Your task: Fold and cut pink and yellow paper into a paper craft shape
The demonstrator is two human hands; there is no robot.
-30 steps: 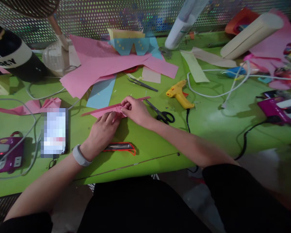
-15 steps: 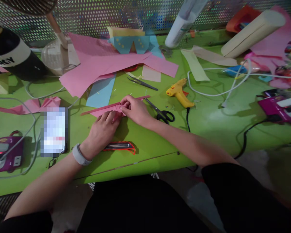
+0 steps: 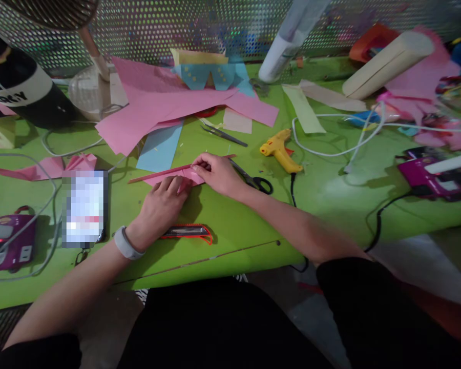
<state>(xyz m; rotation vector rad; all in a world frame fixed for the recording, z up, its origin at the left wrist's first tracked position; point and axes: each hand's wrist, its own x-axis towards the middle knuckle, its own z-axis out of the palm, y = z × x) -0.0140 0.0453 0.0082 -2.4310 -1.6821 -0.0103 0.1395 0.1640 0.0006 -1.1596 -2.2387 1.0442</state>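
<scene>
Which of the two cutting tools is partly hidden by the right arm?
The black-handled scissors: the right arm covers part of their handles. The red-edged cutter lies nearer the person, beside the left hand.

A green table [image 3: 238, 220] carries a box cutter [image 3: 188, 231] near the middle, scissors [image 3: 262, 184] and a glue gun [image 3: 282, 151] right of centre, and a phone [image 3: 85, 207] at left.
</scene>
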